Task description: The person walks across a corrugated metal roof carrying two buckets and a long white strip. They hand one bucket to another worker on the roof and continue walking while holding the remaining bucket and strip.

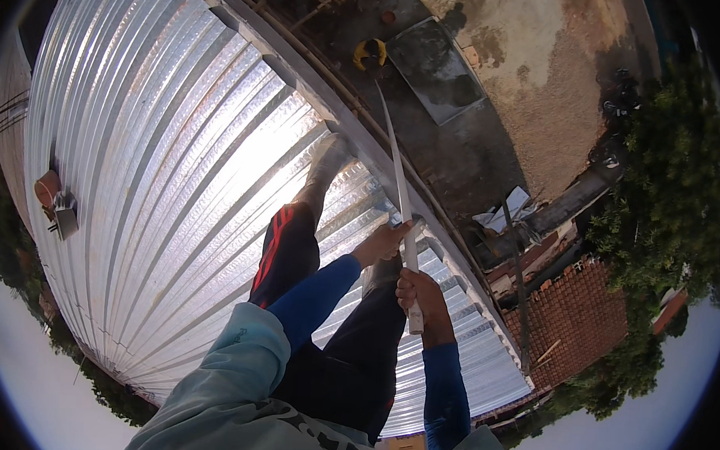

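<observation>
A long, straight, pale grey-white pole (398,174) runs from my hands out over the roof's edge and down toward the ground. It looks like a pipe or a batten; I cannot tell which. My left hand (382,242) is closed on it farther up. Nearer my body, my right hand (424,297) wraps around it close to its near end, which sticks out below the fist. Down on the ground, a person in yellow (370,54) is by the pole's far end; whether they touch it is too small to tell.
I stand on a shiny corrugated metal roof (165,180), near its edge beam (291,64). A brown container and a grey box-like thing (65,217) lie on the roof at left. Below are a rectangular framed panel (437,69), a tiled roof (577,321) and trees (660,177).
</observation>
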